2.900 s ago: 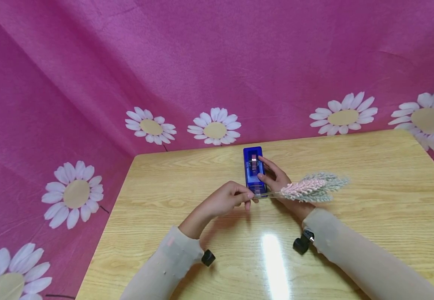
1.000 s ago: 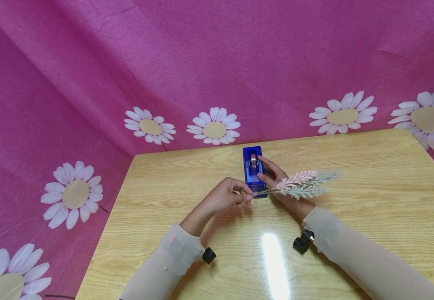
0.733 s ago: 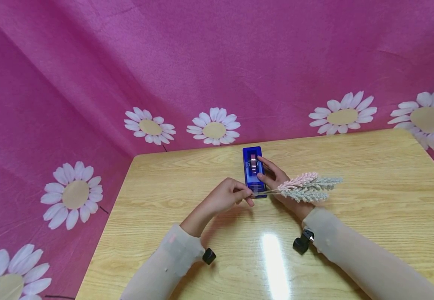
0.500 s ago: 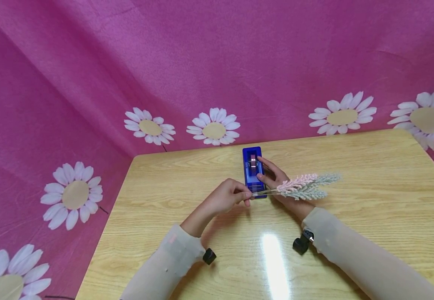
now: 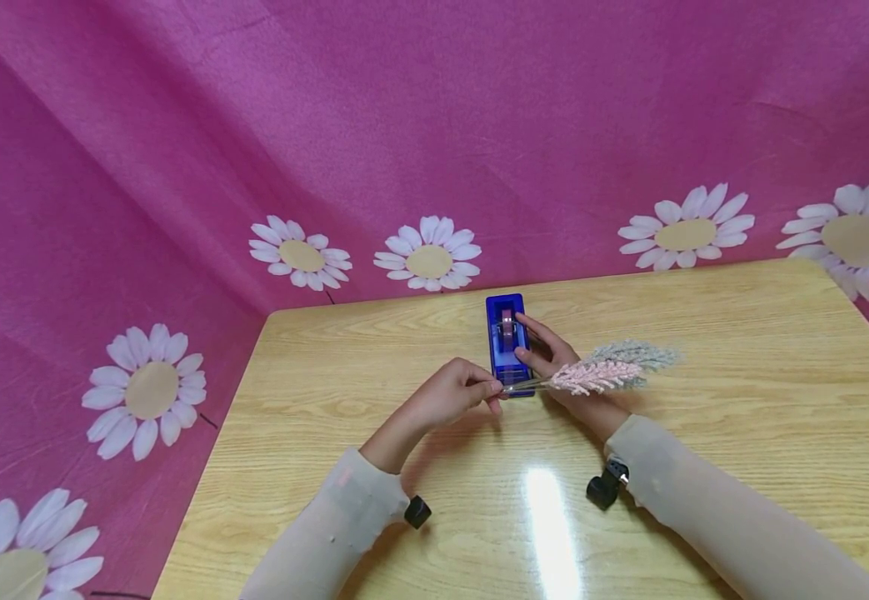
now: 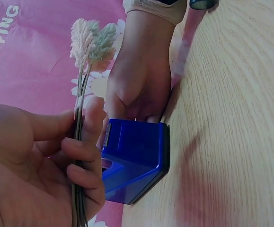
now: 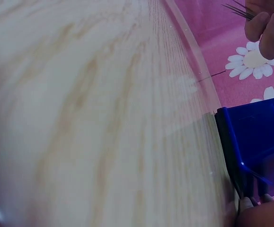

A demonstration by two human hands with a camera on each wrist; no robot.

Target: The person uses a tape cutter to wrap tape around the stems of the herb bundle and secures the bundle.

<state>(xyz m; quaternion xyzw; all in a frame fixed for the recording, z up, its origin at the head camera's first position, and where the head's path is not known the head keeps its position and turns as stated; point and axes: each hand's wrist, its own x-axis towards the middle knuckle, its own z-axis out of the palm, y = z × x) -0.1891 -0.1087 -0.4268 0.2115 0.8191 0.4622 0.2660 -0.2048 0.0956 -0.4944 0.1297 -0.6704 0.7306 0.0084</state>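
My left hand (image 5: 455,395) pinches the thin stems of a small bunch of artificial flower sprigs (image 5: 595,377), pink and grey-green, whose heads point right over my right wrist. In the left wrist view, thumb and fingers close round the stems (image 6: 78,205), with the tufted heads (image 6: 84,42) beyond. A blue tape dispenser (image 6: 137,146) stands on the table, a tape roll (image 5: 507,327) inside it. My right hand (image 5: 556,357) grips the dispenser along its right side. The stems cross close over the dispenser's near end. Part of the right hand is hidden behind the sprigs.
The wooden table (image 5: 741,375) meets a magenta cloth (image 5: 554,125) with printed daisies at its back and left edges. Black wrist cameras (image 5: 603,490) hang at both sleeves. A bright light reflection lies on the table between the forearms.
The sprigs have turned about their stems: the pink head, formerly uppermost, now lies in front and below the grey-green ones. My right hand and the dispenser have stayed in place.
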